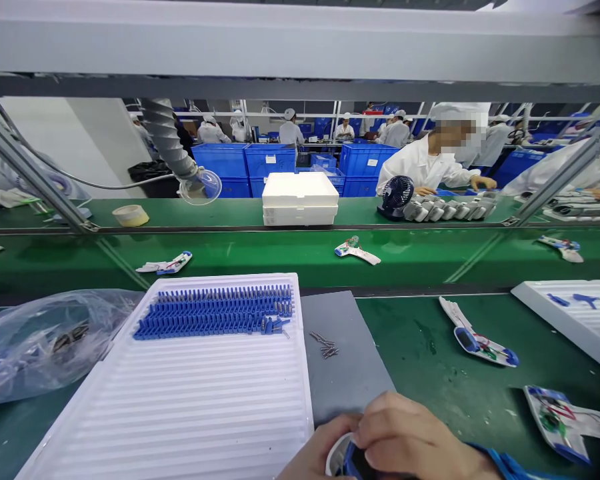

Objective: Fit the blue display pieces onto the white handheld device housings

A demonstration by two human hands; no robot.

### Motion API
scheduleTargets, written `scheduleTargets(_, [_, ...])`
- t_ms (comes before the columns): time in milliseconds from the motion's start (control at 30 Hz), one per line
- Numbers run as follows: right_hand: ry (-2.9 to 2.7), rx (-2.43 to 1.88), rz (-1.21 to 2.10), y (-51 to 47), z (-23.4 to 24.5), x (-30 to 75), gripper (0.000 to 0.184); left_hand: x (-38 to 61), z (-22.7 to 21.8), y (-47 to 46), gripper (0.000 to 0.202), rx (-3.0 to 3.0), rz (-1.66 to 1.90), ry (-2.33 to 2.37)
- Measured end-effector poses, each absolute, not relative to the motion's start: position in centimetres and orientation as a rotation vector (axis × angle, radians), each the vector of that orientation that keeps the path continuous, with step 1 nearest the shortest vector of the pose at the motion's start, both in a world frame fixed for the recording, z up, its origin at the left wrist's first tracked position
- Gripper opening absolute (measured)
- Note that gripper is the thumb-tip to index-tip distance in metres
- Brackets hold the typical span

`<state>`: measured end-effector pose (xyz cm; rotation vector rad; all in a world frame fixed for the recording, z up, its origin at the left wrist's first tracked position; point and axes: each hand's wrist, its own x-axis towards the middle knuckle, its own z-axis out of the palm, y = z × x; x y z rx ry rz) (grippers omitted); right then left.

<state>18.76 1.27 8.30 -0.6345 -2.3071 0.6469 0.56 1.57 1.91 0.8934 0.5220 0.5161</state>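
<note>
Both my hands meet at the bottom edge over one white and blue plastic part (341, 459). My left hand (314, 452) cups it from the left with curled fingers. My right hand (405, 437) lies closed over its top. To their left lies a white ribbed foam tray (190, 400), and two rows of small blue plastic parts (215, 311) stand along its far end. A few small metal springs (325, 345) lie on the grey mat (345, 373) just beyond my hands.
A crumpled clear plastic bag (40, 340) lies at left. Opened white and blue device halves (477, 337) (563, 417) rest on the green bench at right, near a second foam tray (575, 313). More devices ride the green conveyor (280, 257). Beyond it stand a foam box (300, 198) and a small fan (397, 193), where other workers sit.
</note>
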Motion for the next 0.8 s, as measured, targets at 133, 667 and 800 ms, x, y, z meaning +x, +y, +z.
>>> scheduleTargets(133, [-2.188,-0.731,0.789,1.6,7.7,18.4,0.002,0.3,2.5,1.5,0.084,0.964,0.486,0.593])
scheduleTargets(667, [-1.172,-1.055,1.814,-0.9,4.3,18.9,0.034,1.1,-0.7,0.8,0.074,1.198,0.791,0.709])
scheduleTargets(800, [-0.995,-0.982,2.022,-0.4,3.1,18.6,0.043,0.9,0.2,0.4,0.054,1.182,0.781,0.815])
